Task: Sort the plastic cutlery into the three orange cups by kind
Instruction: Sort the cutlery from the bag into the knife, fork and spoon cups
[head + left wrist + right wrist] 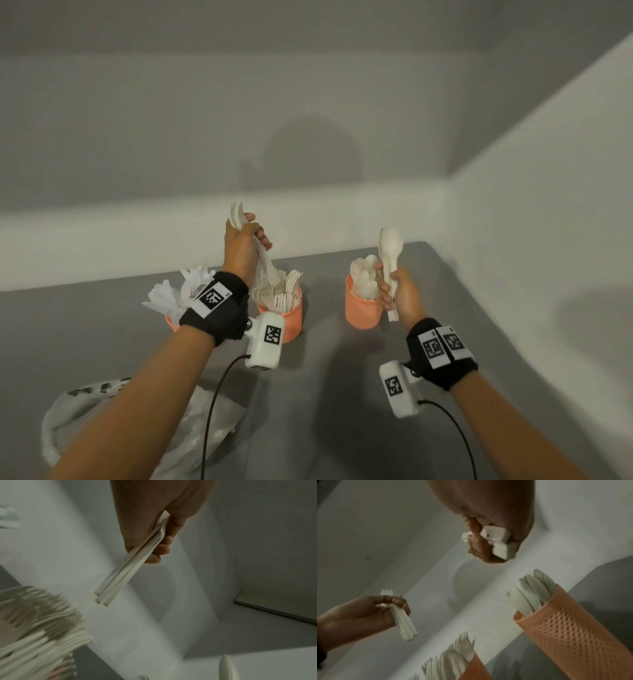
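My left hand (244,247) grips a forks bundle (255,245) above the fork cup (291,317); my right hand (400,294) clutches spoons (390,255) (handles down) near the spoon cup (363,313), far right.

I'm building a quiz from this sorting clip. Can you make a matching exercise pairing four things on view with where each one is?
Things:
1. bundle of white plastic forks
2. bundle of white plastic spoons
3. orange perforated cup of forks
4. crumpled translucent plastic bag

Places:
A. lying on the grey table near the person, under the left forearm
B. in the grip of the right hand
C. standing on the table, just beyond the left wrist
D. in the grip of the left hand

Pairs: 1-D, 2-B, 3-C, 4-A
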The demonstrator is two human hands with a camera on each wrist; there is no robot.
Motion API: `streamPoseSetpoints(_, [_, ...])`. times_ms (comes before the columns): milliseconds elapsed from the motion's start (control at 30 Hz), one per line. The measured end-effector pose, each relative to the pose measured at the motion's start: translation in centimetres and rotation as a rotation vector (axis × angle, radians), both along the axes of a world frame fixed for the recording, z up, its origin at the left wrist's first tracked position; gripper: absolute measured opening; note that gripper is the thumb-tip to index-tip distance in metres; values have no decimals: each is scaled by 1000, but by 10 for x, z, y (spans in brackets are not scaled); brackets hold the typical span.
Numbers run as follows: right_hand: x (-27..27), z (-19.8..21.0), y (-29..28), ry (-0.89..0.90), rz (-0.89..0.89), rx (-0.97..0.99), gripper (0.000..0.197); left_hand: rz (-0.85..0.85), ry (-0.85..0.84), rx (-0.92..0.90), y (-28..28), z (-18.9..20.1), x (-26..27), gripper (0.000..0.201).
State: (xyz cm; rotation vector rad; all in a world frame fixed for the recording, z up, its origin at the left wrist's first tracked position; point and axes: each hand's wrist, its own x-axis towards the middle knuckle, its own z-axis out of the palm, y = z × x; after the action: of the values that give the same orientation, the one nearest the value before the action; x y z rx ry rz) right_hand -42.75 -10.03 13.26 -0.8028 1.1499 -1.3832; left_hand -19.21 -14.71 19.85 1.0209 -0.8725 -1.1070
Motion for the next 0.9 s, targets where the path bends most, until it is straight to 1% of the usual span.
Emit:
streamPoseSetpoints(133, [-14,14,-19,76,-98,-75,24,41,-61,-56,-12,3,-1,29])
streamPoseSetpoints(200, [-20,17,-30,42,-118,-110,17,55,-63,-50,-18,-2,-4,28])
streamPoseSetpoints(233, [-21,19,-35,5,-128,-120,17,58,-59,-46,-21,-5,-5,28])
streamPoseSetpoints(333, [-19,22,-49,-79,-162,-137,29,56,-54,-38,-25,-14,-7,27])
streamPoseSetpoints(433, [-17,18,-61,-104,-174,-159,30,50,-67,-23,-28,-22,-9,27])
streamPoseSetpoints(500, [-16,12,-66,-97,-183,-128,32,50,-71,-18,-29,-25,-10,28])
streamPoseSetpoints(567, [-17,3,-71,-53,-186,-86,32,51,-68,-15,-30,-28,-11,29])
streamPoseSetpoints(700, [-20,-20,-78,171,-233,34,33,56,-98,-10,-32,-35,-14,29])
streamPoseSetpoints(800, [-15,-28,-77,159,-233,44,33,49,-154,-13,-34,-43,-16,30])
streamPoseSetpoints(833, [-12,-28,-76,165,-229,25,30,42,-164,-11,-34,-45,-16,30])
streamPoseSetpoints(900, [-7,-26,-75,224,-220,-12,12,29,-185,-11,-31,-53,-17,28])
